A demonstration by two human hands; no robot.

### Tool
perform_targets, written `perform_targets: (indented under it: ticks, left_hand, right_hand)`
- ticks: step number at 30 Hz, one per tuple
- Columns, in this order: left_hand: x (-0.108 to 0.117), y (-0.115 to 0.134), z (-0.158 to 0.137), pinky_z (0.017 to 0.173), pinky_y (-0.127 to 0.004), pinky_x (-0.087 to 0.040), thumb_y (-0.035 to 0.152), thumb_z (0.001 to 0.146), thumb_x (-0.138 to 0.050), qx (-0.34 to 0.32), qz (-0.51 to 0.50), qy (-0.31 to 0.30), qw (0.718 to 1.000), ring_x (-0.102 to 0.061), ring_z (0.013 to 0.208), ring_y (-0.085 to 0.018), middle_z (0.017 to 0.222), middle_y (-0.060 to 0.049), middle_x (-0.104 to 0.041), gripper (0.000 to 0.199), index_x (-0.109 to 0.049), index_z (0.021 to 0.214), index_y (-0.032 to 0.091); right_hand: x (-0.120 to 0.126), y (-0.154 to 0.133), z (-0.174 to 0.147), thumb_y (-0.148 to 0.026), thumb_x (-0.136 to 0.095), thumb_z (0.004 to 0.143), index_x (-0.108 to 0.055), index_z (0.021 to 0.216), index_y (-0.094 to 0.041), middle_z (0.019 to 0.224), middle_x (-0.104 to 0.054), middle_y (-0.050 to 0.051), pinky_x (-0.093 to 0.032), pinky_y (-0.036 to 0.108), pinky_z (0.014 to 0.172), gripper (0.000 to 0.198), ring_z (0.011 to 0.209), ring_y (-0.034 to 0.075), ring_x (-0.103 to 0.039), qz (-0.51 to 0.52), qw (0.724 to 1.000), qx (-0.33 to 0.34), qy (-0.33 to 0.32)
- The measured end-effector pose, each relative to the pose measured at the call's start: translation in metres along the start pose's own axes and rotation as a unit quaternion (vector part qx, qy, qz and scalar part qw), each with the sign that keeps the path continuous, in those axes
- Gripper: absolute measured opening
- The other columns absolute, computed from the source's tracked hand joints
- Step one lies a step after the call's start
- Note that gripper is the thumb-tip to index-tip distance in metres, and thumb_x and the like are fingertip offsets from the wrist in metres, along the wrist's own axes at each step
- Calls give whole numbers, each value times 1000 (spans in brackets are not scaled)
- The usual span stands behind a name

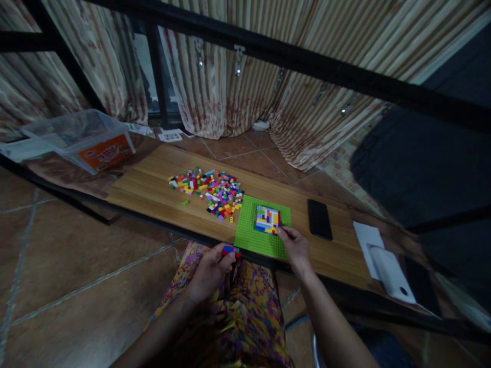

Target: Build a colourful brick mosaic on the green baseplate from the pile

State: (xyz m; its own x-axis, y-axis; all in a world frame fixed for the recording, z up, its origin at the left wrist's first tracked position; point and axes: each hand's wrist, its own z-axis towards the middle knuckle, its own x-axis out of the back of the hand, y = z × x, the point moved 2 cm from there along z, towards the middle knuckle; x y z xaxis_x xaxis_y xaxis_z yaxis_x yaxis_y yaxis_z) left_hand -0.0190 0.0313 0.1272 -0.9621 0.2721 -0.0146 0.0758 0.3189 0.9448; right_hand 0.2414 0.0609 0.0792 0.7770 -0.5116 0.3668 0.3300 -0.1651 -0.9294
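Observation:
My left hand [211, 271] is closed around a few building bricks [231, 251], blue, red and green, at the table's front edge. A green baseplate [245, 232] lies just beyond it. On the plate sits a low rectangular brick build [267, 219] of white, yellow, blue and red pieces. My right hand [295, 248] reaches over the plate's right side, thumb and forefinger pinched at the build's near right corner. A small dark-blue brick shows at those fingertips, partly covered by them. Left of the plate spreads a pile of loose bricks [218, 190] in many colours.
A black phone [319, 219] lies right of the baseplate on the wooden table [149, 189]. Farther right are white paper [367, 240] and a white device [392, 273]. A clear plastic box [82, 135] with an orange label stands at the far left. Black metal bars cross above.

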Motion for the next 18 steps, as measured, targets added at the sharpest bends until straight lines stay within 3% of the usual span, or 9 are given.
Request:
perform_targets:
  ticks: [6, 9, 13, 18]
  left_hand:
    - [4, -1, -7, 60, -23, -39, 37, 78, -53, -17, -24, -6, 1000, -50, 60, -12, 63, 2, -56, 23, -60, 87, 18]
    - [4, -1, -8, 60, -24, -40, 36, 79, -53, -23, -28, -11, 999, -51, 60, -12, 64, 2, -57, 21, -61, 86, 18]
    - [5, -3, -8, 60, -23, -40, 35, 80, -52, -41, -17, -3, 999, -52, 60, -12, 65, 2, -57, 19, -61, 82, 18]
    - [4, -10, -9, 58, -23, -39, 35, 82, -52, -64, -10, -11, 998, -50, 59, -12, 62, 3, -54, 19, -59, 80, 18]
  right_hand:
    - [7, -13, -27, -54, -61, 77, -69, 89, -15, 84, -72, 8, -49, 32, 70, 42, 76, 20, -64, 15, 999, 16, 41]
    - [-4, -33, -56, -48, -62, 80, -70, 92, -17, 93, -72, 8, -50, 35, 80, 34, 86, 21, -65, 36, 998, 49, -15]
    - [-28, -58, -91, -42, -59, 84, -71, 98, -22, 99, -71, 6, -50, 32, 79, 28, 91, 20, -65, 30, 985, 70, -154]
    - [-42, -70, -110, -39, -57, 86, -70, 102, -24, 100, -70, 4, -50, 28, 77, 25, 90, 18, -65, 7, 969, 91, -230]
